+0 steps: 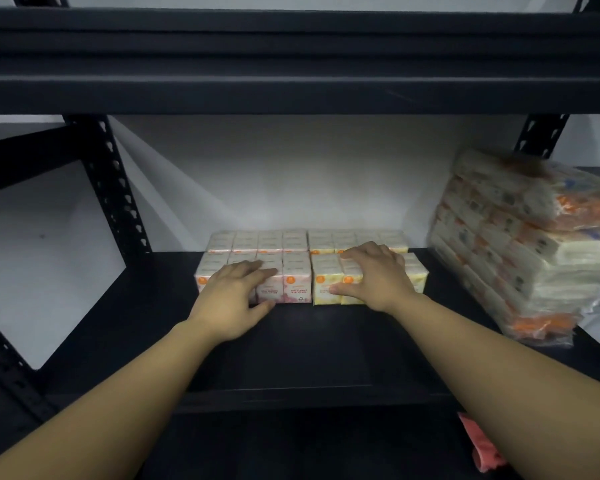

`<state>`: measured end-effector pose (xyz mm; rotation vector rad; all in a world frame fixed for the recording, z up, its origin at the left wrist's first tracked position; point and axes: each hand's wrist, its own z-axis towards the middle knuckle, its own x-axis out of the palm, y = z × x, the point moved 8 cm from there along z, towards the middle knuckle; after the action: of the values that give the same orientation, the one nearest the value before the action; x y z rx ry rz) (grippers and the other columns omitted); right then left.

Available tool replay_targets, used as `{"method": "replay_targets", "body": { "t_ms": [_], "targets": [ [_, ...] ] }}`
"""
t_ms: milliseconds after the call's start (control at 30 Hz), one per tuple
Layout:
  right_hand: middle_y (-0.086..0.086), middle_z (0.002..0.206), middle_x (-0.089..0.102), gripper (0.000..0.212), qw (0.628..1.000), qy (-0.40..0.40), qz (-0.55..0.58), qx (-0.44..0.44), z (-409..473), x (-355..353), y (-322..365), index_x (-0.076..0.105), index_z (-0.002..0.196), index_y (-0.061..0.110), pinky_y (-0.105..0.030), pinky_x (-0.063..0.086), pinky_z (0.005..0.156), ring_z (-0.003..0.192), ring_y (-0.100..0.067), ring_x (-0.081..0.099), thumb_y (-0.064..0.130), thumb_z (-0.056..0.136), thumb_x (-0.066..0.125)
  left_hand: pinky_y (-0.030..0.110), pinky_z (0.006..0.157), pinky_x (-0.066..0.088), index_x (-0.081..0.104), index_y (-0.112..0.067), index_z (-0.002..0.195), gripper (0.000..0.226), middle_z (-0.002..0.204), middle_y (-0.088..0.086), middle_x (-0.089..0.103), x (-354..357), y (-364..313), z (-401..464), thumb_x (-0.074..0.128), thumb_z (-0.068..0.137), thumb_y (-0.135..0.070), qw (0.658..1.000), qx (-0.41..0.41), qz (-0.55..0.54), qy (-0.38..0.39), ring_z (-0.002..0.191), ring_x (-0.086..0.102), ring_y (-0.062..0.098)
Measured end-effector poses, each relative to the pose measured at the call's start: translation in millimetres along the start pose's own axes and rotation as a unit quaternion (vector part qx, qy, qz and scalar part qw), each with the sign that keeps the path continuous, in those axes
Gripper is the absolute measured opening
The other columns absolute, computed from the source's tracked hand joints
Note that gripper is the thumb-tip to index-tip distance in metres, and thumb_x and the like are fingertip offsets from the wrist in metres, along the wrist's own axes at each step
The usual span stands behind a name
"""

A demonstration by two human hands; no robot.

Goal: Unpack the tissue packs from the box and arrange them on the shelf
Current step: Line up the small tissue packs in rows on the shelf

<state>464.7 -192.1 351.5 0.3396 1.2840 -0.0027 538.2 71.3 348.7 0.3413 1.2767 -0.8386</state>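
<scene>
Left hand flat on the pink pack, right hand clasping the yellow pack beside it: press both squarely against the rear row.

Both bare forearms extend forward, converging slightly. Left hand: palm down, fingers straight and together, thumb spread low to the right. Right hand: palm down, fingers bent at the knuckles and slightly spread, thumb stretched left. Wrists level, hands apart

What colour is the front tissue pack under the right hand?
Yellow, with an orange round mark; the front yellow tissue pack under the right hand shows in the head view.
</scene>
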Motion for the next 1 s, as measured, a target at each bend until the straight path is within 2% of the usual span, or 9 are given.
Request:
{"method": "replay_targets", "body": {
  "t_ms": [267, 400, 567, 767, 1000],
  "targets": [
    [0.005, 0.141, 0.047, 0.082, 1.0, -0.019, 0.013, -0.011, 10.6, 3.6, -0.4, 0.051, 0.145, 0.037, -0.043, 0.024, 0.115, 0.133, -0.02, 0.04, 0.078, 0.077, 0.069, 0.043, 0.124, 0.024, 0.043, -0.045, 0.152, 0.062, 0.163, -0.009, 0.038, 2.1, -0.7, 1.1, 0.06, 0.095, -0.056, 1.0, -0.009, 0.01, -0.009, 0.15, 0.032, 0.019],
    [0.006, 0.139, 0.045, 0.083, 0.999, -0.026, 0.014, -0.013, 8.3, 4.3, -2.3, 0.051, 0.146, 0.037, -0.042, 0.025, 0.117, 0.133, -0.019, 0.039, 0.08, 0.077, 0.067, 0.046, 0.124, 0.024, 0.045, -0.044, 0.151, 0.062, 0.162, -0.006, 0.04, 1.0, -3.5, 4.8, 0.058, 0.094, -0.062, 1.0, -0.014, 0.017, -0.008, 0.15, 0.033, 0.022],
    [0.006, 0.139, 0.045, 0.082, 1.0, -0.024, 0.013, -0.009, 8.5, 3.4, -3.1, 0.05, 0.146, 0.037, -0.042, 0.025, 0.117, 0.133, -0.019, 0.039, 0.079, 0.078, 0.068, 0.053, 0.128, 0.012, 0.04, -0.045, 0.154, 0.062, 0.166, 0.0, 0.034, 4.1, -2.8, 26.6, 0.057, 0.096, -0.059, 0.999, -0.03, 0.017, 0.004, 0.155, 0.025, 0.024],
    [0.006, 0.138, 0.047, 0.082, 1.0, -0.018, 0.018, -0.008, 8.2, 3.4, -3.7, 0.05, 0.147, 0.037, -0.043, 0.025, 0.118, 0.132, -0.019, 0.041, 0.077, 0.078, 0.068, 0.049, 0.126, 0.02, 0.048, -0.044, 0.15, 0.055, 0.163, -0.002, 0.041, 10.0, 0.6, 39.2, 0.061, 0.097, -0.053, 0.999, -0.05, 0.014, 0.003, 0.151, 0.034, 0.024],
    [0.006, 0.138, 0.048, 0.083, 1.0, -0.016, 0.022, -0.004, 7.4, 1.8, -3.1, 0.051, 0.148, 0.036, -0.041, 0.024, 0.117, 0.133, -0.019, 0.041, 0.077, 0.078, 0.068, 0.05, 0.123, 0.026, 0.05, -0.045, 0.148, 0.054, 0.161, -0.004, 0.044, 9.3, 0.5, 39.4, 0.06, 0.097, -0.058, 0.998, -0.054, 0.026, -0.002, 0.148, 0.037, 0.025]
  ]
}}
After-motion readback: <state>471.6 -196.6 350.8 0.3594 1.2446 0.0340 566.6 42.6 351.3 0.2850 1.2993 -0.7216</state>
